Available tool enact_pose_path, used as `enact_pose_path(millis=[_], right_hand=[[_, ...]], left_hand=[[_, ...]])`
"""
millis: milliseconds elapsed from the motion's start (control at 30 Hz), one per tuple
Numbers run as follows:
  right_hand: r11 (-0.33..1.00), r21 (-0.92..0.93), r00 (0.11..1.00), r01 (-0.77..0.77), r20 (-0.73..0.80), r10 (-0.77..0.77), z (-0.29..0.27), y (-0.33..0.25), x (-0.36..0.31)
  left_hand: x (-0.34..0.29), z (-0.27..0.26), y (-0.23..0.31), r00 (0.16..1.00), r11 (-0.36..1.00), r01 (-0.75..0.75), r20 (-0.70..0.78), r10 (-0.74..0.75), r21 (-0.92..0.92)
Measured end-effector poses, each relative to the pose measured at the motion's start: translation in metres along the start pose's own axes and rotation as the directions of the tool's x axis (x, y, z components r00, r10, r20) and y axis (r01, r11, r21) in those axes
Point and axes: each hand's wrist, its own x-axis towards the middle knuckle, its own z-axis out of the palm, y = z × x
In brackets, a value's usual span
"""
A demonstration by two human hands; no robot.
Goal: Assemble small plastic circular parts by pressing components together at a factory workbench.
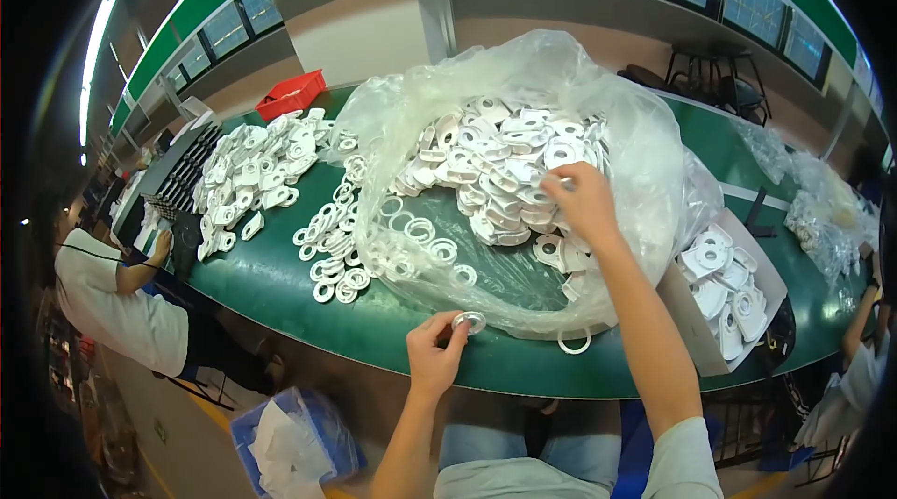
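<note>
Between the thumb and fingers of my left hand is a white plastic ring, held just above the table's near edge. My right hand reaches over a heap of white plastic housings with round holes. Its thumb and forefinger are curved and a little apart at the heap's right side; no part is plainly held. The heap lies in a large, wide-open clear plastic bag. Several loose white rings lie at the bag's left part, and one ring rests by its near edge.
On the green table are more rings, another heap of housings and a red bin. A box of housings stands right. Co-workers sit at both sides. A blue bin stands on the floor.
</note>
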Motion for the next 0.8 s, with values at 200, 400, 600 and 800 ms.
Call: enact_pose_path(millis=[200, 400, 600, 800], right_hand=[[0.540, 0.736, 0.894, -0.409, 0.206, 0.397, -0.033, 0.021, 0.006], [0.224, 0.865, 0.889, -0.449, 0.408, 0.207, -0.056, -0.010, -0.079], [0.766, 0.612, 0.863, 0.197, 0.263, -0.432, -0.114, -0.074, -0.170], [0.741, 0.623, 0.883, 0.252, 0.165, -0.439, -0.107, -0.082, -0.211]], left_hand=[[0.001, -0.001, 0.002, 0.993, 0.969, 0.109, -0.029, -0.118, -0.222], [-0.002, -0.001, 0.014, 0.975, 0.904, 0.213, 0.016, -0.223, -0.371], [-0.031, 0.016, 0.090, 0.937, 0.722, 0.348, 0.235, -0.258, -0.598], [-0.048, 0.017, 0.089, 0.920, 0.808, 0.363, 0.315, -0.233, -0.463]])
